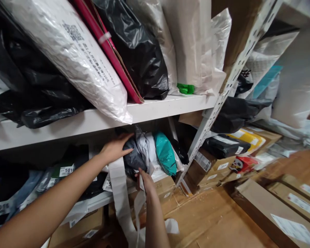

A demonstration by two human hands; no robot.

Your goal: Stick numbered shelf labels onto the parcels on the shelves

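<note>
On the lower shelf, my left hand (115,150) lies against a dark grey plastic parcel (134,153), fingers and thumb apart. Just in front of that parcel is my right hand (146,182), closed on a white paper label strip (139,206) that hangs down below it. A broader length of the strip drops from under my left wrist toward the floor. To the right of the grey parcel stand white plastic parcels (151,148) and a teal parcel (165,153). The far fingertips of my left hand are partly hidden in shadow.
Above, a white shelf (170,107) carries black and white bags leaning together. A slotted metal post (209,120) rises at the right. Labelled flat parcels (67,170) lie to the left. Cardboard boxes (274,213) sit on the wooden floor (201,220).
</note>
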